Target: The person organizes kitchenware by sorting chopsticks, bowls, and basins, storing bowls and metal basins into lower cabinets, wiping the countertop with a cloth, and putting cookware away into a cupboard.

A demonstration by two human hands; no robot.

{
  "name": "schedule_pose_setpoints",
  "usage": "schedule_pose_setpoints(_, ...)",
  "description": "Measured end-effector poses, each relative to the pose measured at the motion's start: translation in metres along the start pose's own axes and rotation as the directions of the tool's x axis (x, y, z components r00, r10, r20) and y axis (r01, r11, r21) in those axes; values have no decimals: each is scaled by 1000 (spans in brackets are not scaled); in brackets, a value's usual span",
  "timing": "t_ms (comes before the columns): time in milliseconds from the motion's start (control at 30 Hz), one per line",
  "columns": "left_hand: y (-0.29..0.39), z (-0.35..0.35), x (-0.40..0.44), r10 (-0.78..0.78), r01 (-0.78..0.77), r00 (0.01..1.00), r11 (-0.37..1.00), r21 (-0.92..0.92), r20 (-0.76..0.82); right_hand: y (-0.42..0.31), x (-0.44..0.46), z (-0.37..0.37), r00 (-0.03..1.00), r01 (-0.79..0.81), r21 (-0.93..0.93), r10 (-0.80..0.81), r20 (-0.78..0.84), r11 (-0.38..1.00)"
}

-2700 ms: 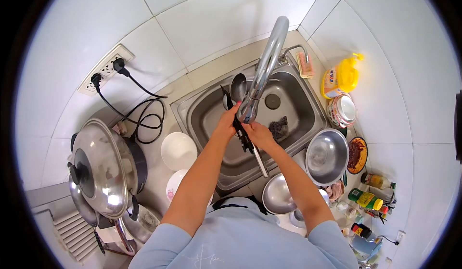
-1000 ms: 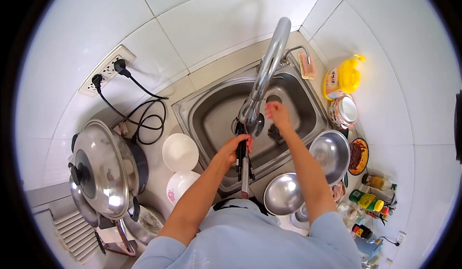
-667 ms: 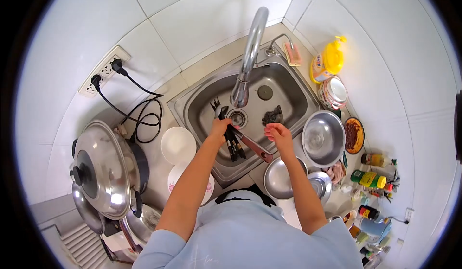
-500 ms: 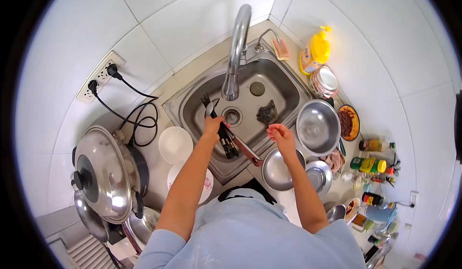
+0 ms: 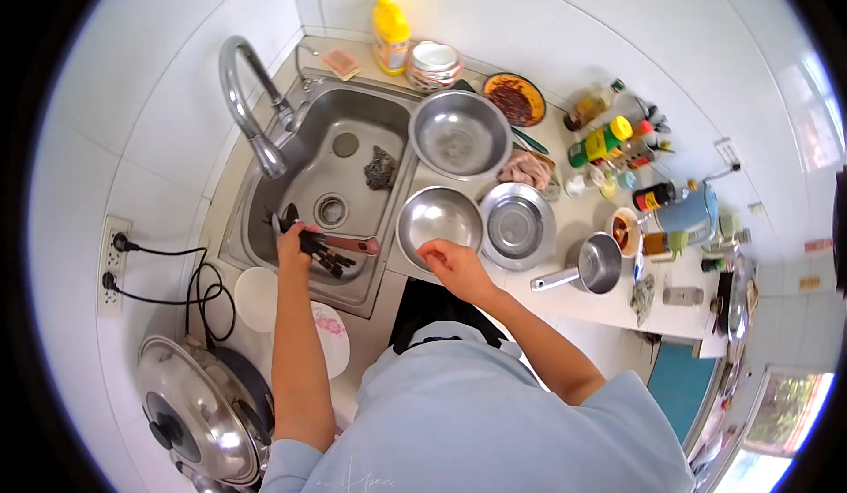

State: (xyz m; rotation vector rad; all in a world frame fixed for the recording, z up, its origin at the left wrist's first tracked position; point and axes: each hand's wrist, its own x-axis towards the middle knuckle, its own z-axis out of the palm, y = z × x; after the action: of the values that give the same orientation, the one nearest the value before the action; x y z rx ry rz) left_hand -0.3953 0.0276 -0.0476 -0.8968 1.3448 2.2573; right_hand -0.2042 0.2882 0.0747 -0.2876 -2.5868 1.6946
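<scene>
My left hand (image 5: 295,244) is closed around a bundle of cutlery (image 5: 325,255) over the near left part of the steel sink (image 5: 353,123). Spoon heads and dark tines stick out on its far side, and several black handles point the other way. A brown-handled utensil (image 5: 353,243) lies across the bundle. My right hand (image 5: 454,268) hovers over the near rim of a shallow steel bowl (image 5: 439,215), fingers loosely bent and apart, with nothing visible in them. Whether it touches the rim, I cannot tell. A grey scouring pad (image 5: 381,168) lies on the sink floor.
The faucet (image 5: 256,123) arches over the sink's left side. Right of it stand a large steel basin (image 5: 460,136), a steel dish (image 5: 518,227), a saucepan (image 5: 596,264) and several condiment bottles. White plates (image 5: 331,339) and a lidded pot (image 5: 198,414) are at left.
My view has swung right, showing more of the counter. My right hand has moved from beside the sink edge to the shallow bowl. My left hand still holds the cutlery.
</scene>
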Motion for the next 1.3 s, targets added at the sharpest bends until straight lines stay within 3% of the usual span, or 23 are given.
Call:
schedule_pose_setpoints(100, -1, -4, 4, 1, -1, 1000, 1000, 2, 2, -1, -30, -30, 997, -70, -145, 71, 3, 987)
schedule_pose_setpoints(267, 9, 5, -24, -17, 14, 999, 997, -78, -35, 31, -69, -61, 982, -188, -131, 184, -45, 973)
schedule_pose_setpoints(367, 10, -12, 1, -65, 66, 997, 997, -29, 38, 45, -82, -73, 977, -200, -113, 189, -102, 973)
schedule_pose_setpoints(467, 6, -7, 6, -125, 129, 989, 991, -42, 76, 46, -82, -80, 977, -123, -145, 94, -192, 982)
schedule_pose_setpoints(600, 3, -12, 19, -85, 92, 994, 990, -105, 74, 48, -78, -95, 989, -63, -143, 42, -145, 988)
schedule_pose_setpoints(667, 6, -14, 15, -104, 106, 986, 994, -10, 127, 54, -80, -106, 986, 24, -201, -56, -157, 979)
schedule_pose_setpoints(733, 3, -15, 17, -88, 95, 987, 994, -46, 135, 57, -82, -121, 990, -3, -154, -19, -141, 988)
schedule_pose_setpoints(800, 2, -10, 12, -87, 85, 991, 996, 19, 99, 67, -84, -134, 984, 40, -151, -65, -165, 988)
schedule_pose_setpoints(867, 2, -2, 4, -105, 107, 993, 994, -34, 55, 66, -84, -148, 987, -12, -90, -3, -162, 996)
schedule_pose_setpoints(900, 1, 23, -28, -1, 0, 1000, 1000, -14, -29, 73, -84, -155, 991, -14, -113, -1, -131, 994)
schedule_pose_setpoints(1033, -1, 54, -56, 13, -11, 994, 1000, 21, -111, 73, -80, -181, 995, -31, -79, 24, -95, 996)
schedule_pose_setpoints(1300, -17, 93, -79, 83, -84, 986, 996, 2, -142, 94, -65, -211, 999, 12, -74, -16, -50, 997)
